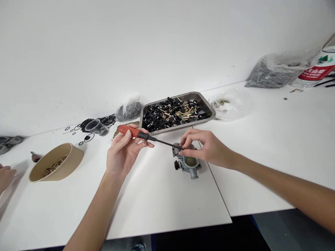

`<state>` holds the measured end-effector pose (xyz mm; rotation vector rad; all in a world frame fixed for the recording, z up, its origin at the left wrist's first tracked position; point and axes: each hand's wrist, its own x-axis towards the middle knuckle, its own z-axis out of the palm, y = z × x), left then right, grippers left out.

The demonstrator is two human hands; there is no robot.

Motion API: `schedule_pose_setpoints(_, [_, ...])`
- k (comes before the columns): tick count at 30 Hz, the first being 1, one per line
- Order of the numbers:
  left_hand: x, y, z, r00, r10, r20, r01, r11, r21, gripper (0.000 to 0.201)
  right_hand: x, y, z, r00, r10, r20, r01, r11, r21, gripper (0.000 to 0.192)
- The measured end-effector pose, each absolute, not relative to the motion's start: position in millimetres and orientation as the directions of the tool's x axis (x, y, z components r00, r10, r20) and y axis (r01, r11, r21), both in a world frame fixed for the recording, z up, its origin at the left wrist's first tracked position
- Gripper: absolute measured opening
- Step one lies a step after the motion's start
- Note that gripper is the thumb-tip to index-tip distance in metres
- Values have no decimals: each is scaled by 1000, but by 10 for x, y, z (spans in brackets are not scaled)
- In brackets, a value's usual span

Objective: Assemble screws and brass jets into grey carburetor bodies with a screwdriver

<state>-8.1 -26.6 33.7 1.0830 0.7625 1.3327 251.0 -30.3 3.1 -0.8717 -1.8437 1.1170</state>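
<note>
My left hand [123, 151] is closed around the red and black handle of a screwdriver [131, 131], whose shaft slants down to the right. At the tip of that shaft, my right hand [202, 146] pinches with thumb and fingers. Whatever small piece sits between those fingertips is too hidden to name. Just below the right hand a grey metal carburetor [192, 169] with a black knob on its left side rests on the white table. My right fingers cover part of its top.
Behind stands a metal tray [213, 113] of black parts and brass-coloured screws. A cardboard bowl [75, 157] of small metal pieces, a plastic cup [96, 127] and black rings lie left. Plastic bags [274, 71] and a bottle [316, 69] stand right. Another person's hand [6, 177] shows at far left.
</note>
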Motion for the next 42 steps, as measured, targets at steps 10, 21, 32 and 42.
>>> schedule_pose_setpoints(10, [-40,-271,331,115,978,172,-385,-116,916,15,2521,-304,40,-441,813,380,172,492,-853,19])
schedule_pose_setpoints(21, [-44,-272,333,105,973,205,-352,-156,923,14,2520,-299,34,-438,811,388,182,503,-845,18])
schedule_pose_setpoints(32, [-14,-340,384,100,963,249,-314,-207,927,17,2512,-321,39,-432,823,368,184,481,-857,17])
schedule_pose_setpoints(42, [261,-310,1033,278,880,386,-57,-386,921,18,2484,-372,72,-390,851,353,195,451,-871,19])
